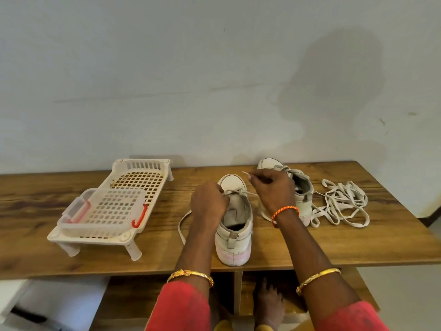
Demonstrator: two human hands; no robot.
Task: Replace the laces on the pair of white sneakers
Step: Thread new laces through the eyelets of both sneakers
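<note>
Two sneakers are seen on the table (310, 247), toes pointed at the wall. Centre stage is taken by the near sneaker (235, 225), heel toward the table's front edge, and it is being worked on by both hands. The left hand (210, 203) is curled tight at the shoe's left eyelets, where the lace (241, 191) is pinched; a loose run of that lace is trailed off down the table on the left. The right hand (272, 189) is held just above the toe, fingers closed on the lace's other end, with the stiff tip poking out past the thumb. The far sneaker (299, 185) is parked behind that hand, partly hidden by it, its own lace loosely threaded. A tangled pile of loose laces (343, 204) is left beside it on the right. Over on the left, a white rack (124, 201) is stood, with a clear box (81, 211) beneath its mesh.
</note>
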